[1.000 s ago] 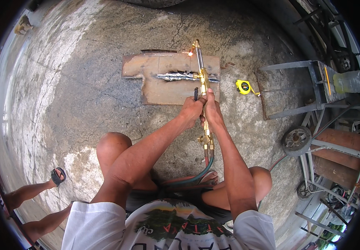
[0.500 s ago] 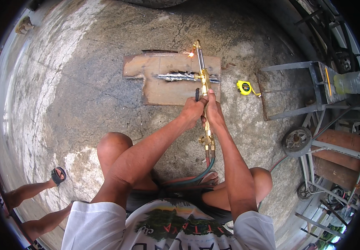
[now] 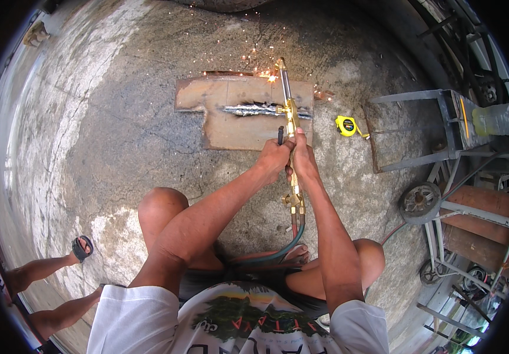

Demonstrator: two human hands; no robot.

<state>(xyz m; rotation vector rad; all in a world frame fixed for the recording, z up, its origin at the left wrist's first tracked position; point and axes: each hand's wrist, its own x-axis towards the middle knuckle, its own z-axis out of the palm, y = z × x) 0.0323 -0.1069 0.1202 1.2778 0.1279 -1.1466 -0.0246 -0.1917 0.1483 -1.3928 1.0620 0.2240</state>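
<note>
Both my hands grip a brass cutting torch [image 3: 290,110] with a silver tube and an angled tip. My left hand [image 3: 275,158] is closed round its handle, close to the black lever. Alongside it, my right hand [image 3: 304,159] wraps the handle from the right, thumb pointing forward. The torch tip is over the far edge of a rusty steel plate [image 3: 242,134], where a bright orange glow throws sparks. Across the plate's middle lies a silvery metal piece [image 3: 251,110] with a dark, ragged edge. Red and green hoses [image 3: 284,251] run back from the torch.
A yellow tape measure [image 3: 345,125] lies right of the plate. Farther right stand a grey metal frame [image 3: 450,124] and a wheeled cart [image 3: 473,215] with brown cylinders. Another person's sandaled foot [image 3: 81,248] is at the left. A dark thin strip [image 3: 228,73] lies beyond the plate.
The small glow at the tip has grown into a spray of orange sparks over the plate's far edge. The torch and both hands have barely shifted.
</note>
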